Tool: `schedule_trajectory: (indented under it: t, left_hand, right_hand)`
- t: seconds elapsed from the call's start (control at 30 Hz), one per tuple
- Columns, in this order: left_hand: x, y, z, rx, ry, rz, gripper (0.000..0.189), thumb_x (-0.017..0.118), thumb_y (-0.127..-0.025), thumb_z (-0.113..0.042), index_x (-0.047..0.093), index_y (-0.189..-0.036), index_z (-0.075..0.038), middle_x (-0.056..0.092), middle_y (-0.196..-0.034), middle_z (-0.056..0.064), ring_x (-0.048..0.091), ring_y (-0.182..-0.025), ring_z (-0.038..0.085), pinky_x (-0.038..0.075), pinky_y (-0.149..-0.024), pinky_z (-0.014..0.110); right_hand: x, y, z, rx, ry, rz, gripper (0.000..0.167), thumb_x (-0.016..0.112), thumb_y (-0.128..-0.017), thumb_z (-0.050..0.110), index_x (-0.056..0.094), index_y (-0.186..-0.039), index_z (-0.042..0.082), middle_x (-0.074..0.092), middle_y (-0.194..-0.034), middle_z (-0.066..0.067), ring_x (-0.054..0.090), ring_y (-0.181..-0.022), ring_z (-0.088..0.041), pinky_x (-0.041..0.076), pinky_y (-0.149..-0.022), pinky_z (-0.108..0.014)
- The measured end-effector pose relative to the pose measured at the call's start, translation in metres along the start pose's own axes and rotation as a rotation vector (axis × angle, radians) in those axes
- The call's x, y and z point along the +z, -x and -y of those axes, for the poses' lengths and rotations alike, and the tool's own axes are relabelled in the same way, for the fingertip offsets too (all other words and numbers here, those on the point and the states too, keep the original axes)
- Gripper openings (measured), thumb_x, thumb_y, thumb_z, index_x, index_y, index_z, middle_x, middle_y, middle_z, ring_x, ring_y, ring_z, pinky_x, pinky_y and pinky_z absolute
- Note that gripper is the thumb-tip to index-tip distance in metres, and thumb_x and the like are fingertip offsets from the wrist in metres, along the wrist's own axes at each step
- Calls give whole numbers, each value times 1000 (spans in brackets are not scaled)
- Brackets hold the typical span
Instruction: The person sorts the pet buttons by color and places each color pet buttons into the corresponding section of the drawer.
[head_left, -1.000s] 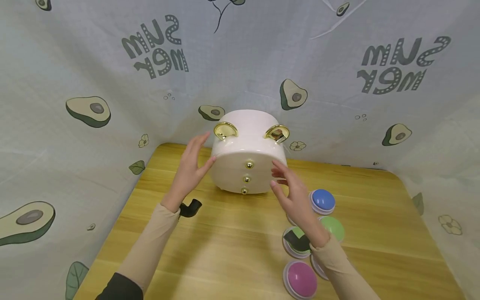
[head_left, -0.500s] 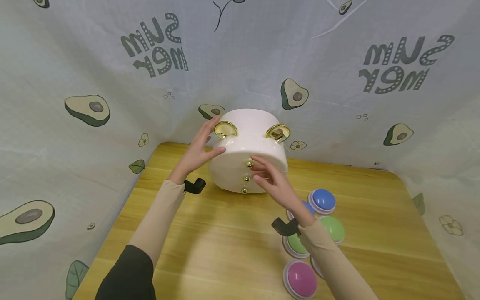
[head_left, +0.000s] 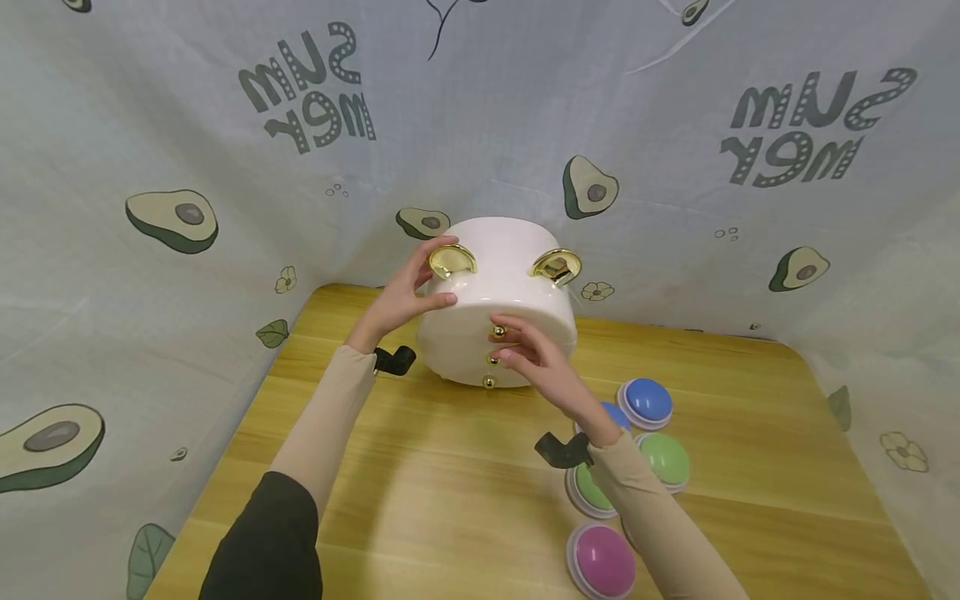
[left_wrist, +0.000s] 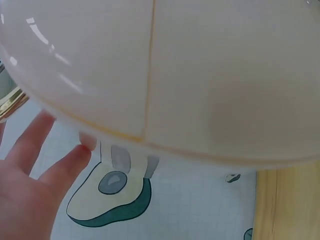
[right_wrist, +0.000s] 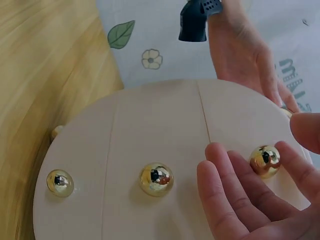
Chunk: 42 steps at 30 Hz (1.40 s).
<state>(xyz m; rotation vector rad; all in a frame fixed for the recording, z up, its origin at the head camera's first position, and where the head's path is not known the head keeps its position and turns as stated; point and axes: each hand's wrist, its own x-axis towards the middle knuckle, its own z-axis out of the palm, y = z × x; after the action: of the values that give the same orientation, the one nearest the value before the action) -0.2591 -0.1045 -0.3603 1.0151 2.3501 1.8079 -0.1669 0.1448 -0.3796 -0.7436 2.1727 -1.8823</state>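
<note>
A glossy white rounded chest with drawer seams (head_left: 480, 354) stands at the back of the table. Down its front run three gold knobs, and two gold ear-shaped ornaments rise from its top. My left hand (head_left: 401, 300) is at the chest's upper left, thumb at the front edge and fingers spread behind the left gold ear (head_left: 452, 261). In the left wrist view its fingers (left_wrist: 32, 137) reach up beside the white shell. My right hand (head_left: 543, 367) is in front of the chest, fingers loosely bent around the top gold knob (right_wrist: 265, 161), the thumb apart from it.
To the right on the wooden table (head_left: 757, 450) sit several round dome buttons, among them a blue button (head_left: 648, 400), a green button (head_left: 664, 459) and a magenta button (head_left: 604, 560). A printed cloth (head_left: 480, 125) hangs behind and at the sides.
My left hand has moved up and right to the gold ear. My right hand has moved left from the chest's right side to the top knob.
</note>
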Motion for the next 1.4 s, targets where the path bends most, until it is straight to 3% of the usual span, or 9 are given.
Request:
schedule_trajectory:
  t: [0.13, 0.3, 0.6, 0.9, 1.2, 1.4]
  left_hand:
    - [-3, -2, 2, -15, -8, 34, 75, 69, -88, -5, 26, -148, -20, 23, -153, 2, 31, -137, 26, 23, -111, 47]
    - [-5, -4, 3, -41, -11, 72, 76, 68, -89, -9, 23, -149, -23, 20, -154, 3, 31, -137, 33, 21, -112, 48]
    - [-7, -6, 1, -86, -12, 93, 78, 67, -90, -8, 19, -150, -26, 17, -155, 2, 27, -139, 29, 18, -113, 47]
    - [-4, -5, 0, -85, -49, 88, 79, 69, -89, -11, 20, -149, -26, 21, -154, 3, 27, -139, 27, 20, -112, 48]
    - [-5, -3, 3, -69, -62, 85, 80, 69, -89, -10, 19, -149, -25, 23, -154, 5, 27, -140, 28, 20, -111, 51]
    - [-5, 3, -14, -75, -41, 85, 76, 67, -90, -4, 19, -148, -15, 25, -152, 13, 27, -139, 32, 19, -111, 53]
  right_hand:
    - [1, -1, -2, -9, -43, -25, 43, 49, -98, -1, 41, -140, -3, 51, -128, -28, 51, -113, -47, 46, -95, -44]
    - [3, -2, -2, -26, -63, -92, 39, 50, -96, -4, 46, -134, -8, 55, -121, -31, 54, -110, -46, 47, -94, -36]
    - [14, 7, 1, -39, -101, -128, 36, 52, -94, -8, 49, -129, -12, 54, -113, -38, 60, -103, -40, 50, -90, -38]
    - [29, 28, 8, -22, -62, -143, 35, 53, -94, -6, 51, -129, -10, 57, -114, -33, 58, -104, -45, 49, -89, -44]
    - [39, 57, 16, -7, -18, -120, 34, 54, -94, -5, 52, -128, -8, 62, -113, -22, 62, -104, -34, 51, -88, -33]
    - [46, 73, 18, -3, -44, -111, 34, 54, -95, -3, 53, -128, -8, 62, -114, -22, 61, -106, -33, 49, -90, -34]
